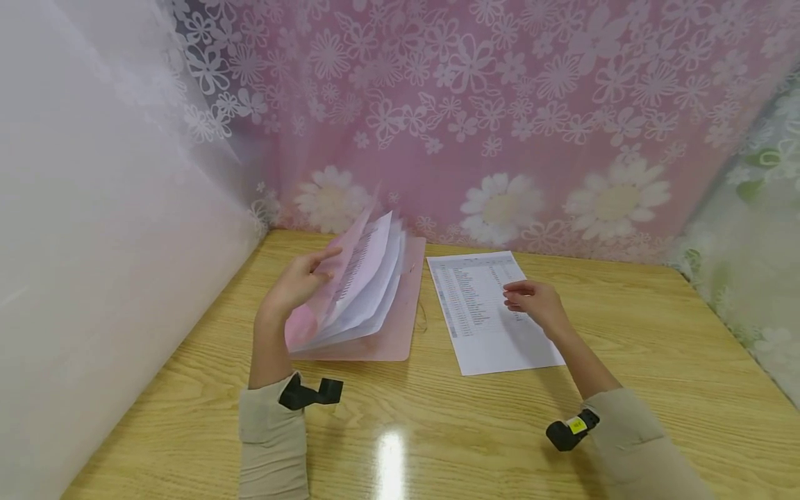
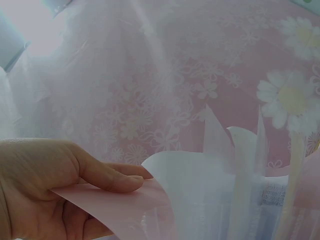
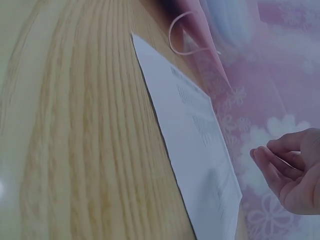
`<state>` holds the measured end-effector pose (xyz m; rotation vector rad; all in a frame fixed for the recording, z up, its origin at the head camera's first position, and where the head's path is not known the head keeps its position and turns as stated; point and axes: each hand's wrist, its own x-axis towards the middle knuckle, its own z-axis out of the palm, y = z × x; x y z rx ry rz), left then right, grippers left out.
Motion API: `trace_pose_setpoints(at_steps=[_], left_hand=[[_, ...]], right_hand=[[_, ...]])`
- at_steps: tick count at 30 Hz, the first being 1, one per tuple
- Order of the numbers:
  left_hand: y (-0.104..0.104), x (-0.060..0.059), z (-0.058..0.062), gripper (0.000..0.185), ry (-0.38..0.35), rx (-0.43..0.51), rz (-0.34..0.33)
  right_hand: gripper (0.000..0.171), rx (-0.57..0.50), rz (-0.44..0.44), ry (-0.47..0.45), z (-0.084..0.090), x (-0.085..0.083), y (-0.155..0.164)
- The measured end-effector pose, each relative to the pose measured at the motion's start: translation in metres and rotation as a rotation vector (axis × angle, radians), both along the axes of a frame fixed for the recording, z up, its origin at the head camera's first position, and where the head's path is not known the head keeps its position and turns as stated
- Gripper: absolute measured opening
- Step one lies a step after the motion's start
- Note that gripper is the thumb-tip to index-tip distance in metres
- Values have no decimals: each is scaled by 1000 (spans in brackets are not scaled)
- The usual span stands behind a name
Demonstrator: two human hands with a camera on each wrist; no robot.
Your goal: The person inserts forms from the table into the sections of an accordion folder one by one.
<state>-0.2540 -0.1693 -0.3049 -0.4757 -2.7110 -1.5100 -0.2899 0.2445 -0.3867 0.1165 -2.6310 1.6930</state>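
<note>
A pink folder (image 1: 406,326) lies partly open on the table, its front cover raised and tilted. My left hand (image 1: 294,286) grips the edge of that cover (image 2: 142,205), thumb on one face and fingers behind it in the left wrist view. Printed white sheets (image 1: 375,292) and clear sleeves fan out inside the folder. To its right, a white sheet of paper (image 1: 487,351) printed with a table lies flat. Above the sheet hovers my right hand (image 1: 539,304), its fingers loosely bent with nothing between them, as the right wrist view (image 3: 300,172) also shows.
The wooden tabletop (image 1: 437,430) ends at a pink flowered curtain (image 1: 437,139) behind. A white wall (image 1: 125,208) borders the left side, and a pale flowered sheet (image 1: 756,292) the right. A thin loop of cord (image 3: 172,37) sticks out by the folder.
</note>
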Motion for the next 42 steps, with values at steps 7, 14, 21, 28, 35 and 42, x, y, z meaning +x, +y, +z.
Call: trace_pose_setpoints(at_steps=[7,14,21,28,35,42], left_hand=[[0,0,0,48,0,-2,6],[0,1,1,48,-5,-1,9],[0,3,2,48,-10,12,4],[0,2,2,49,-12,16,3],[-1,2,2,49,-17,5,17],[-1,4,3,49,-12,-14,13]], right_hand=[[34,212,-96,35,-13,6,26],[36,357,-202,27,-25,10,47],[41,377,-211,6,-40,12,60],[53,330,-210,15,-54,13,62],[59,372,-223,114,-61,13,58],[56,423,-236,143,-62,14,55]])
